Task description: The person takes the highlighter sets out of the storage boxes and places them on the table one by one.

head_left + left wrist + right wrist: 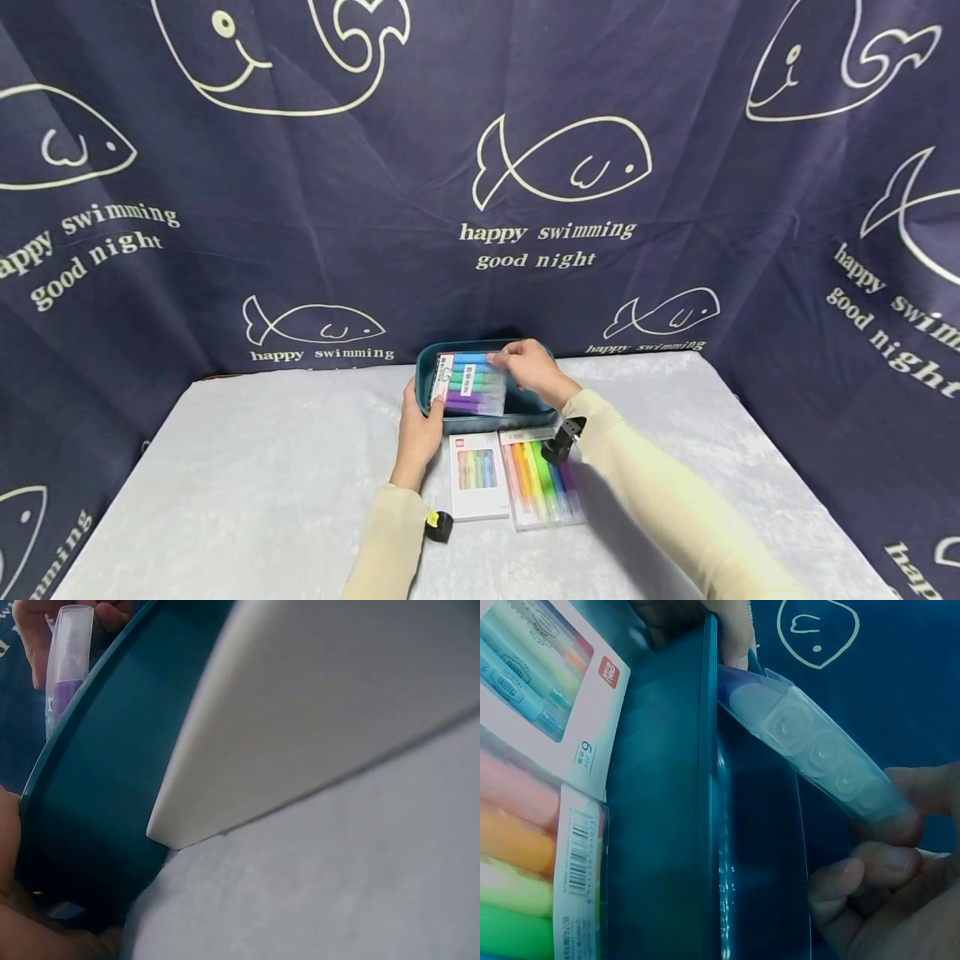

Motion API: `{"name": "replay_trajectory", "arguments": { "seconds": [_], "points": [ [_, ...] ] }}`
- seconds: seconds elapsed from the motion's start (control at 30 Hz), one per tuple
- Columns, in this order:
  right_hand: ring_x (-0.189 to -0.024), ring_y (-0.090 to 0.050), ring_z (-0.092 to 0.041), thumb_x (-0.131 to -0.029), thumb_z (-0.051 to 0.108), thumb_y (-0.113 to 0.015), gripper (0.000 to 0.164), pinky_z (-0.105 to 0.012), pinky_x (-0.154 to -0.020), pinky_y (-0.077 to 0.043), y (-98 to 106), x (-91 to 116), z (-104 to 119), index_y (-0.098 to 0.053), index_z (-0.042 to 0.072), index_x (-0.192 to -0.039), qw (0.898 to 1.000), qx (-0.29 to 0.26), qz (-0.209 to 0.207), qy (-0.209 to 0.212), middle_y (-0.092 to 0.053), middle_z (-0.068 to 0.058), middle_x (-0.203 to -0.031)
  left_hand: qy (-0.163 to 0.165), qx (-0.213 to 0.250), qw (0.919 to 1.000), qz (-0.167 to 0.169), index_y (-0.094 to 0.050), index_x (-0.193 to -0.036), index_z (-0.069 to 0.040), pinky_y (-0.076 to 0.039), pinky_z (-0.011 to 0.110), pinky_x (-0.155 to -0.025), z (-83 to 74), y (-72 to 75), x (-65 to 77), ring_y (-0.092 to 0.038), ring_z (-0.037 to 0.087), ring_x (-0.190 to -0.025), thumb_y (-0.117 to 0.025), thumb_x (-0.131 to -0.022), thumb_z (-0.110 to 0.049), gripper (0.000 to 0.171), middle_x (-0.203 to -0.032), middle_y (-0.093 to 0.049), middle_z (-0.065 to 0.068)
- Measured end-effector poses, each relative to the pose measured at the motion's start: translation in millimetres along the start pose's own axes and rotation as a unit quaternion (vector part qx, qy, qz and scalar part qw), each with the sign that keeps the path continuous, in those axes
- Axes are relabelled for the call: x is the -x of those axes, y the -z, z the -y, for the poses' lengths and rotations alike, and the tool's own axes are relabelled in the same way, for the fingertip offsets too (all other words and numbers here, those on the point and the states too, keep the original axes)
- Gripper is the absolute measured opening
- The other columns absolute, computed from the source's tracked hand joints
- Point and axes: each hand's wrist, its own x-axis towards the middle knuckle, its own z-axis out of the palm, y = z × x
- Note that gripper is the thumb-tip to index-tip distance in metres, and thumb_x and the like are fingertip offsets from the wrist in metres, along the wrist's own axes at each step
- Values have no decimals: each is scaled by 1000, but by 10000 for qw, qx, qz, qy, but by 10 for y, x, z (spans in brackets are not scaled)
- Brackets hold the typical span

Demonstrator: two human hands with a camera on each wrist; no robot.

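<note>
A clear pack of coloured markers [480,385] lies tilted in the mouth of a dark teal bin [465,423]. My right hand [531,367] pinches the pack's far right corner; the right wrist view shows thumb and fingers [896,859] at its clear end. At the bin's left end my left hand [420,429] grips the wall, its thumb over the rim beside the pack's lower left corner. In the left wrist view, part of that left hand [45,930] curls about the bin's end; some fingers are hidden.
In front of the bin lie a white box of pens [480,500] with a window and a clear pack of thick highlighters [543,492]. Both sit close to the bin's front wall on the pale tabletop [285,500]. A dark fish-print curtain [420,208] hangs right behind.
</note>
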Motion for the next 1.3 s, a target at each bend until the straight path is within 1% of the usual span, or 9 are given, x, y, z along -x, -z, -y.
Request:
{"name": "replay_trajectory", "arguments": {
  "seconds": [0.1, 0.2, 0.23, 0.4, 0.63, 0.73, 0.93, 1.07, 1.3],
  "points": [
    [-47, -37, -13, -95, 30, -66, 33, -28, -50, -36, 39, 26, -20, -58, 14, -68, 9998, -121, -168, -52, -39, 8, -55, 2, -2, 10000, 35, -29, -156, -7, -30, 56, -122, -5, -19, 6, -39, 39, -147, -55, -100, -18, 63, -158, -40, 22],
    [-48, -36, -14, -96, 31, -66, 35, -28, -51, -37, 86, 50, -41, -57, 13, -68, 9995, -211, -238, -56, -37, 8, -54, -4, -13, 10000, 49, -29, -156, -7, -30, 56, -122, -19, -31, 13, -39, 39, -147, -56, -100, -20, 63, -158, -39, 22],
    [-48, -36, -14, -96, 32, -65, 35, -28, -52, -37, 100, 61, -44, -56, 13, -68, 9994, -231, -255, -48, -33, 7, -53, -25, -14, 10000, 48, -29, -156, -7, -30, 56, -122, -25, -33, 15, -39, 38, -147, -56, -100, -20, 63, -158, -39, 22],
    [-47, -37, -13, -96, 31, -65, 32, -29, -53, -39, 157, 121, -51, -57, 13, -71, 9986, -341, -393, -50, -35, 7, -50, -93, 22, 10000, 21, -31, -156, -6, -31, 55, -122, -39, -36, 13, -40, 38, -147, -56, -100, -20, 62, -158, -39, 21],
    [-49, -37, -13, -97, 28, -63, 27, -27, -52, -38, 205, 231, -56, -64, 5, -83, 9958, -728, -556, -66, -38, 5, -52, -166, -16, 9998, -54, -32, -155, -4, -34, 54, -120, -1, -45, -6, -43, 38, -144, -56, -100, -17, 62, -156, -42, 23],
    [-50, -37, -13, -97, 25, -63, 25, -27, -52, -36, 231, 282, -67, -65, 2, -86, 9937, -933, -615, -49, -39, 4, -54, -124, -54, 9999, -56, -31, -155, -5, -34, 54, -120, -1, -43, -4, -43, 38, -144, -56, -100, -17, 62, -157, -41, 23],
    [-50, -38, -11, -95, 21, -64, 22, -24, -51, -36, 285, 365, -108, -63, 4, -81, 9898, -1172, -809, -5, -41, 6, -54, -92, -98, 9999, -91, -32, -154, -5, -31, 56, -121, -4, -36, 1, -41, 40, -145, -56, -99, -16, 61, -157, -41, 23],
    [-50, -38, -9, -95, 20, -64, 22, -21, -50, -35, 323, 415, -136, -62, 4, -79, 9867, -1316, -953, 4, -42, 6, -53, -55, -159, 9998, -96, -32, -154, -6, -33, 57, -120, 3, -36, -8, -42, 40, -144, -56, -99, -17, 61, -156, -42, 23],
    [-49, -39, -8, -95, 20, -65, 23, -21, -50, -36, 386, 515, -171, -63, 3, -80, 9822, -1509, -1115, 57, -43, 7, -52, -21, -148, 9999, -58, -31, -155, -7, -31, 57, -121, -3, -37, -16, -39, 40, -146, -56, -99, -18, 62, -157, -40, 23]
  ]
}}
